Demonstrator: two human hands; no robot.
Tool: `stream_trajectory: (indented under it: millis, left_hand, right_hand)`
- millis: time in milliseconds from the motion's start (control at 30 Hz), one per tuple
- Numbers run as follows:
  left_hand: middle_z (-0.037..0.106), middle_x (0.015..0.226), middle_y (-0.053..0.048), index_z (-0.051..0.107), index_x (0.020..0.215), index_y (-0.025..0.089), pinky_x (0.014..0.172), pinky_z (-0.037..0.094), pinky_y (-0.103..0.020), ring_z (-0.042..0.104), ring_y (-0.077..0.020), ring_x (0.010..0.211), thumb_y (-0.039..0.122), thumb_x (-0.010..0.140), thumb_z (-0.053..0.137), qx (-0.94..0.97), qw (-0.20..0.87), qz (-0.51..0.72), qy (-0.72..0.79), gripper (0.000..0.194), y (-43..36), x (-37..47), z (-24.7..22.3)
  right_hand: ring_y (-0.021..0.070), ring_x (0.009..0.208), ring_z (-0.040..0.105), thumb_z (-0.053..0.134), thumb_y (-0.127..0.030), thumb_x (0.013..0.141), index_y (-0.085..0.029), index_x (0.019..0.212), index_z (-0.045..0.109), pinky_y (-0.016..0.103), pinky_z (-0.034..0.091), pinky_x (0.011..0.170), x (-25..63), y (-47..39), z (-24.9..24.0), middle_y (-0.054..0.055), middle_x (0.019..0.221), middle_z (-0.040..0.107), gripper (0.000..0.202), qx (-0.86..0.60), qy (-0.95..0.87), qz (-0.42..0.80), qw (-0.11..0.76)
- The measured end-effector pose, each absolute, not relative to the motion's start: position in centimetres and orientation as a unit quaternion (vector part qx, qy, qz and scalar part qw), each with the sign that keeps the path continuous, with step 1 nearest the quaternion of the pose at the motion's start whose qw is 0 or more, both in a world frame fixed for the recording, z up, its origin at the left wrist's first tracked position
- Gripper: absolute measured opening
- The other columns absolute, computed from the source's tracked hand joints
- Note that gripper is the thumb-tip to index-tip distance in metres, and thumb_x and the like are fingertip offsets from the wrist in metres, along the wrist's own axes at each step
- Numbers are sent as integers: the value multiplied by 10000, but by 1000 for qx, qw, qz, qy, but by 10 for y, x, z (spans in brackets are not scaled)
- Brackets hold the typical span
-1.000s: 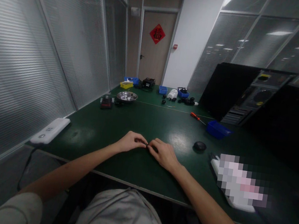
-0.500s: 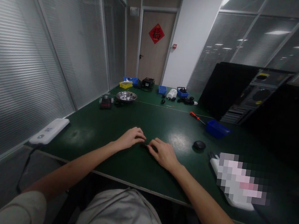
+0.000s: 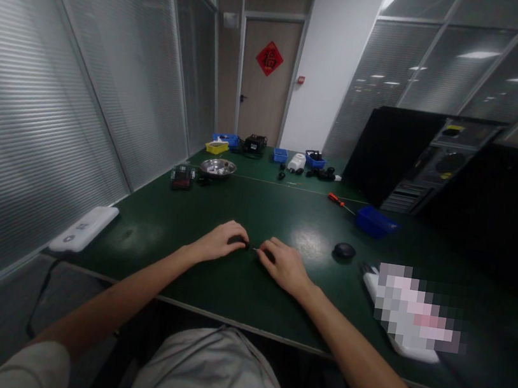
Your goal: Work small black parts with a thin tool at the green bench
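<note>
My left hand (image 3: 224, 239) and my right hand (image 3: 282, 263) face each other just above the green table (image 3: 237, 281). Between the left thumb and fingers is a small dark piece (image 3: 247, 244), too small to name. A thin, pale, pin-like piece (image 3: 254, 249) sticks out from the pinched fingertips of the right hand and points toward the dark piece. Whether the two touch cannot be made out. To the right of my right hand lies a black rounded object (image 3: 344, 251), which looks like a computer mouse.
An orange-handled screwdriver (image 3: 336, 200) lies beside a blue bin (image 3: 375, 222). A metal dish (image 3: 217, 168) with small parts stands at the back left. White devices (image 3: 85, 229) sit at both sides. A black computer case (image 3: 399, 156) stands at the right.
My left hand has shifted slightly left, with its fingers curled differently, and the dark piece at its fingertips shows more. My right hand has barely moved.
</note>
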State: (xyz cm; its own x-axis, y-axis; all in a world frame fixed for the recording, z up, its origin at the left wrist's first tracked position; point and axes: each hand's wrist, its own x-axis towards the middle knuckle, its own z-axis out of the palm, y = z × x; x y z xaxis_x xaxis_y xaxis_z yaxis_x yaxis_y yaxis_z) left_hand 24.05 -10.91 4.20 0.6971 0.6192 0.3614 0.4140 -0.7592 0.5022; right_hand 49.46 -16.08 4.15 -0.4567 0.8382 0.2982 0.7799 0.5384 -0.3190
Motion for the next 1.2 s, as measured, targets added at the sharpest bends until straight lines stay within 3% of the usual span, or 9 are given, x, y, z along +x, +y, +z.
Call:
stream_trajectory:
  millis: [267, 367, 500, 633, 900, 1200]
  left_hand:
    - [668, 1237, -67, 638, 1272, 249, 1014, 489, -352, 624, -198, 1148, 337, 1050, 488, 910, 169, 190, 326, 281, -83, 200, 39]
    - [641, 1339, -92, 619, 1341, 227, 1081, 454, -394, 592, -227, 1232, 335, 1042, 455, 873, 108, 194, 434, 358, -57, 135, 34]
    - [668, 1317, -150, 673, 1275, 151, 1133, 405, -450, 582, -294, 1253, 286, 985, 435, 753, -5, 177, 634, 399, -30, 28, 27]
    - [693, 1269, -189, 689, 1256, 92, 1111, 423, -443, 614, -328, 1218, 248, 942, 421, 681, -73, 158, 711, 441, -22, -34, 18]
    - [680, 1307, -174, 662, 1309, 78, 1094, 431, -416, 611, -315, 1227, 256, 963, 424, 635, -90, 190, 743, 456, -17, -40, 12]
    - [678, 1246, -176, 724, 1189, 99, 1082, 424, -425, 598, -329, 1184, 245, 944, 451, 634, -104, 195, 741, 394, -21, -39, 15]
  right_hand:
    - [145, 804, 627, 477, -404, 1077, -245, 1037, 657, 264, 381, 680, 496, -161, 44, 13, 1007, 656, 244, -479, -848, 79, 213]
    - [148, 803, 630, 473, -405, 1078, -242, 1042, 659, 266, 388, 679, 496, -162, 46, 18, 1014, 659, 250, -477, -848, 84, 214]
    - [150, 806, 635, 467, -409, 1079, -242, 1046, 664, 272, 403, 689, 496, -162, 46, 23, 1014, 664, 260, -477, -849, 89, 209]
    - [150, 812, 636, 467, -413, 1079, -240, 1035, 665, 272, 407, 695, 497, -160, 45, 23, 1011, 665, 266, -479, -848, 87, 210]
    - [148, 816, 634, 482, -398, 1073, -243, 1019, 660, 266, 409, 703, 497, -159, 42, 13, 1003, 663, 242, -475, -847, 88, 221]
    - [149, 806, 631, 481, -405, 1075, -242, 1017, 661, 267, 417, 704, 498, -162, 46, 17, 1001, 665, 249, -471, -849, 91, 224]
